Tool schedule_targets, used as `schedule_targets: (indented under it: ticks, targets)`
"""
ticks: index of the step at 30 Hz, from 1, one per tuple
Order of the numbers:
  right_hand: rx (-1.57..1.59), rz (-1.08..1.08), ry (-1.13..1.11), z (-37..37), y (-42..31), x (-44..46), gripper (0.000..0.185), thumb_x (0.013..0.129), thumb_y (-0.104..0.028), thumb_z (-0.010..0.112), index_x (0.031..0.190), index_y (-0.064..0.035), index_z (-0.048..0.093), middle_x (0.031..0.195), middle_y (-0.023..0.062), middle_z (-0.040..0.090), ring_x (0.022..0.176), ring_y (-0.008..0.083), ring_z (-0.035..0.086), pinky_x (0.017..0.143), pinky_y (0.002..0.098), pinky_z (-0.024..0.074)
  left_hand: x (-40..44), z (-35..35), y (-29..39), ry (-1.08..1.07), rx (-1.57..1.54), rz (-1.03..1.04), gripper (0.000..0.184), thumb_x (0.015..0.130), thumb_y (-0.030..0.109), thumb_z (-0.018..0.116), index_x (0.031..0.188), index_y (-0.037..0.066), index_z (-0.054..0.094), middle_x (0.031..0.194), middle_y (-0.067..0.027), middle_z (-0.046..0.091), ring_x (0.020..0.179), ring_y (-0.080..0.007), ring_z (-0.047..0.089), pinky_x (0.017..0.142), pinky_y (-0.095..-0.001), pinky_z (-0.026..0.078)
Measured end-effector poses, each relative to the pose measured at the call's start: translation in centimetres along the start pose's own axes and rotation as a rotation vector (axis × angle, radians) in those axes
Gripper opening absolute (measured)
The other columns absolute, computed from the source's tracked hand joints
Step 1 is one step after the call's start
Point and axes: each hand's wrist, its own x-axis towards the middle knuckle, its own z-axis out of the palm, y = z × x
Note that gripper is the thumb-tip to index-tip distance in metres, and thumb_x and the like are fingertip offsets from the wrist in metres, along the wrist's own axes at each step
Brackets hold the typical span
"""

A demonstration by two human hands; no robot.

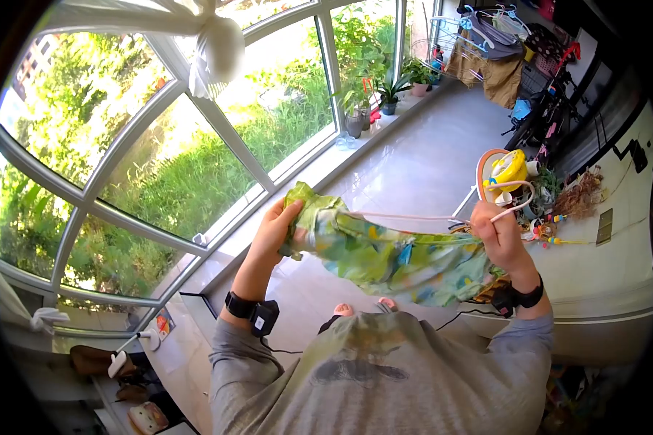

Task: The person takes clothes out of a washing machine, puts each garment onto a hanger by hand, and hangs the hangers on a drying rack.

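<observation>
A light green garment with a leafy, patchy print (384, 255) stretches sideways in front of my chest. My left hand (270, 228) is closed on its left end, thumb on top of the bunched cloth. At the other side my right hand (496, 235) makes a fist round a pale pink clothes hanger (413, 217); the hanger's curved end loops out above and right of the fist. The hanger's straight bar runs along the garment's upper edge. Whether my right fingers also pinch cloth is hidden.
Tall windows (268, 94) line the left, with potted plants (390, 94) on the sill. Clothes on hangers (490, 40) hang at the back right, near a bicycle (548, 109). A yellow object (511, 169) and dried plants (584, 190) are beyond my right hand. Shoes (94, 359) sit lower left.
</observation>
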Motion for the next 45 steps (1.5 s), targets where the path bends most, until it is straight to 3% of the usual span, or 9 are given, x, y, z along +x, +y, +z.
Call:
schedule_targets:
  ticks: [4, 7, 11, 13, 23, 32, 34, 35, 45]
  targets:
    - [-0.162, -0.050, -0.080, -0.4, -1.2, 2.0, 0.027, 0.089, -0.022, 0.046, 0.073, -0.0006, 0.048, 0.063, 0.0095, 0.044, 0.055, 0.0217, 0.043, 0.051, 0.0313, 0.0338, -0.1, -0.8, -1.1, 0.030, 0.059, -0.123, 0.033, 0.090, 0.031, 0.046, 0.104, 0.002, 0.052, 0.093, -0.0067, 0.060, 0.078, -0.0133, 0.059, 0.070, -0.0267, 0.049]
    - [-0.190, -0.056, -0.012, -0.8, -0.7, 2.6, 0.023, 0.089, -0.020, 0.047, 0.075, -0.0008, 0.048, 0.065, 0.0094, 0.045, 0.058, 0.0214, 0.044, 0.053, 0.0307, 0.0349, 0.0, -0.8, -3.3, -0.337, -0.233, -0.448, 0.050, 0.091, 0.048, 0.034, 0.112, 0.006, 0.050, 0.103, -0.0055, 0.058, 0.089, -0.0166, 0.056, 0.082, -0.0332, 0.046]
    - [-0.252, -0.087, -0.060, -1.5, -0.4, 2.9, 0.025, 0.085, -0.020, 0.053, 0.070, -0.0007, 0.048, 0.064, 0.0092, 0.046, 0.058, 0.0237, 0.046, 0.054, 0.0309, 0.0361, -0.8, 0.0, -5.8, -0.363, -0.388, -0.479, 0.044, 0.091, 0.042, 0.040, 0.116, 0.007, 0.047, 0.110, -0.0052, 0.054, 0.097, -0.0168, 0.053, 0.088, -0.0322, 0.042]
    - [-0.313, -0.053, -0.152, -1.7, -1.1, 2.8, 0.025, 0.084, -0.021, 0.054, 0.069, -0.0010, 0.049, 0.063, 0.0087, 0.047, 0.057, 0.0251, 0.046, 0.054, 0.0315, 0.0363, -0.8, 0.2, -5.7, -0.226, -0.232, -0.180, 0.035, 0.089, 0.031, 0.048, 0.114, 0.006, 0.048, 0.106, -0.0050, 0.055, 0.094, -0.0158, 0.054, 0.084, -0.0308, 0.044]
    - [-0.309, -0.093, -0.009, -1.8, 0.3, 0.9, 0.036, 0.087, -0.032, 0.051, 0.066, -0.0026, 0.048, 0.059, 0.0058, 0.043, 0.053, 0.0194, 0.043, 0.049, 0.0310, 0.0327, -1.1, 0.7, -3.6, -0.183, -0.162, -0.296, 0.028, 0.085, 0.021, 0.056, 0.107, 0.003, 0.049, 0.093, -0.0040, 0.058, 0.079, -0.0106, 0.057, 0.070, -0.0243, 0.049]
    - [-0.203, -0.034, 0.113, -1.6, 1.0, 0.3, 0.038, 0.091, -0.030, 0.045, 0.065, -0.0029, 0.040, 0.060, 0.0036, 0.038, 0.053, 0.0141, 0.037, 0.050, 0.0266, 0.0288, -1.0, -1.2, -4.2, -0.168, -0.428, -0.266, 0.035, 0.092, 0.024, 0.043, 0.118, 0.001, 0.047, 0.108, -0.0080, 0.057, 0.097, -0.0156, 0.056, 0.082, -0.0290, 0.045]
    - [-0.173, -0.082, 0.118, -1.3, 1.3, 0.5, 0.038, 0.091, -0.030, 0.044, 0.064, -0.0030, 0.040, 0.059, 0.0033, 0.038, 0.053, 0.0138, 0.036, 0.050, 0.0266, 0.0284, -1.2, -1.0, -5.7, -0.270, 0.498, 0.258, 0.035, 0.091, 0.023, 0.046, 0.119, 0.002, 0.047, 0.107, -0.0067, 0.056, 0.095, -0.0134, 0.055, 0.080, -0.0267, 0.045]
    - [-0.146, -0.125, 0.121, -1.2, 1.4, 0.6, 0.039, 0.091, -0.031, 0.044, 0.064, -0.0032, 0.040, 0.059, 0.0029, 0.037, 0.053, 0.0135, 0.036, 0.050, 0.0267, 0.0280, -0.4, -1.5, -7.5, -0.234, 0.029, 0.013, 0.032, 0.089, 0.020, 0.049, 0.117, 0.004, 0.049, 0.104, -0.0036, 0.056, 0.092, -0.0109, 0.054, 0.077, -0.0255, 0.045]
    - [-0.214, -0.167, 0.062, -0.6, 1.8, 1.9, 0.034, 0.090, -0.026, 0.047, 0.065, -0.0024, 0.043, 0.059, 0.0042, 0.039, 0.053, 0.0162, 0.037, 0.048, 0.0279, 0.0291, -1.7, -0.9, -5.3, -0.486, -0.054, 0.072, 0.038, 0.086, 0.018, 0.053, 0.120, 0.004, 0.046, 0.113, -0.0029, 0.050, 0.100, -0.0105, 0.047, 0.085, -0.0274, 0.038]
